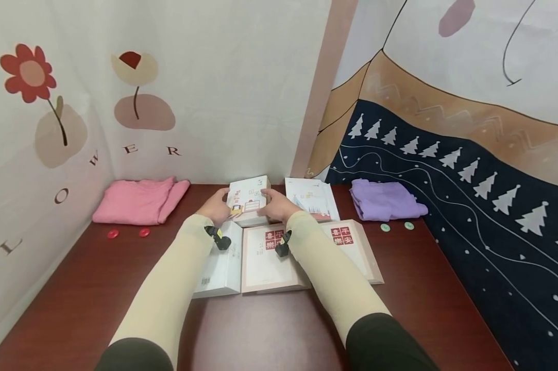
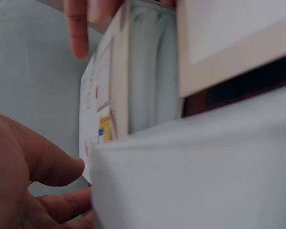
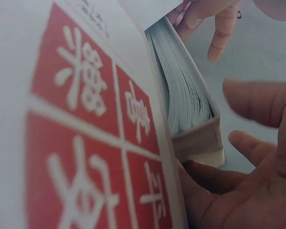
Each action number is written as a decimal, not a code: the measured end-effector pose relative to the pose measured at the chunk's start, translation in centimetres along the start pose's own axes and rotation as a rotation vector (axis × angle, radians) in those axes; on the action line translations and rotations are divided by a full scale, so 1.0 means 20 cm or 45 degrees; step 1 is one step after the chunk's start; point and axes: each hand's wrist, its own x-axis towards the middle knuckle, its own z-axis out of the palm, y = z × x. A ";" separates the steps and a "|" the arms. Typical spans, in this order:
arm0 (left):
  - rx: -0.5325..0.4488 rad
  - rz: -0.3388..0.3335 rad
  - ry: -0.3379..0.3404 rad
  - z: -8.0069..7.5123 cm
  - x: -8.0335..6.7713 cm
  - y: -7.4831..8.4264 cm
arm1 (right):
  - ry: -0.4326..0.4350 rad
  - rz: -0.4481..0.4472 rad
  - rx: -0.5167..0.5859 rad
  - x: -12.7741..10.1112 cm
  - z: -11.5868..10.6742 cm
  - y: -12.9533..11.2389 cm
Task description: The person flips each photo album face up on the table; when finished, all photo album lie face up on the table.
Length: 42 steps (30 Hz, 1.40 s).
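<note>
**Both hands on small white book at back of table**

Small white book (image 1: 248, 200) sits at far centre of dark red table (image 1: 88, 288), just behind a row of bigger books. Illustrated cover faces up w/ a little house drawing; long axis runs roughly away from the person, tilted slightly to the right at the far end. Near end rests against or on the far edge of the books in front; can't tell which.

Left hand (image 1: 217, 206) grips the book's left edge, fingers curled round it; thumb on top near the far left corner. Right hand (image 1: 279, 205) holds the right edge, fingers wrapped on the side, thumb across the cover. In left wrist view the book (image 2: 107, 102) shows edge-on, page block visible, right hand's fingertip (image 2: 78, 33) over its far side. Right wrist view shows the page block (image 3: 183, 90) between a red-label cover and the right palm (image 3: 257, 181).

In front: white book (image 1: 220, 265) at left, beige-bordered book w/ red square label (image 1: 269, 255) in the middle, a matching one (image 1: 353, 247) to the right, partly under the right forearm. Another white illustrated book (image 1: 312, 198) lies just right of the held one.

Pink folded cloth (image 1: 139, 201) back left, two red discs (image 1: 128, 233) before it. Purple folded cloth (image 1: 385, 200) back right, two green discs (image 1: 396, 226) before it.
</note>
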 end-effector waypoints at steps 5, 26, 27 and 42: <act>0.053 -0.012 0.009 -0.03 0.02 -0.01 | 0.016 0.038 0.009 0.00 0.00 -0.01; -0.210 0.002 0.000 -0.10 -0.04 0.00 | 0.061 -0.003 -0.125 0.00 0.01 -0.05; -0.227 0.004 0.010 -0.10 -0.05 0.00 | 0.080 -0.024 -0.102 0.00 0.01 -0.06; -0.729 0.091 0.022 -0.13 -0.13 0.14 | 0.018 -0.185 0.107 -0.04 0.03 -0.11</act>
